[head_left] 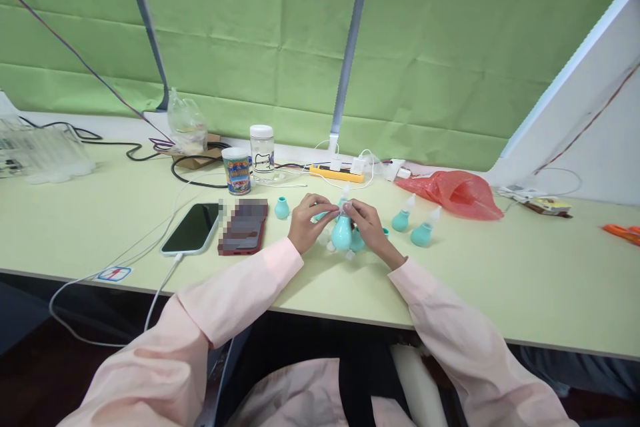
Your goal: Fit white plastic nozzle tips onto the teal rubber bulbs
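Observation:
A teal bulb syringe (pixel 342 233) hangs below my fingertips, its round bulb down and a clear tip pointing up. My left hand (pixel 309 220) pinches its neck from the left, and my right hand (pixel 367 223) pinches it from the right. The fingers partly hide the joint between bulb and tip. Behind and below the hands lie more teal bulbs and small clear pieces, partly covered. One bare teal bulb (pixel 283 208) stands left of my left hand. To the right stand two bulb syringes with clear tips, one nearer (pixel 423 233) and one farther (pixel 401 220).
Left of my hands lie a charging phone (pixel 191 229) and a dark red phone (pixel 244 227). Behind them stand a printed can (pixel 237 172) and a white-lidded jar (pixel 263 153). A yellow power strip (pixel 336 174), cables and a red plastic bag (pixel 455 193) lie along the back.

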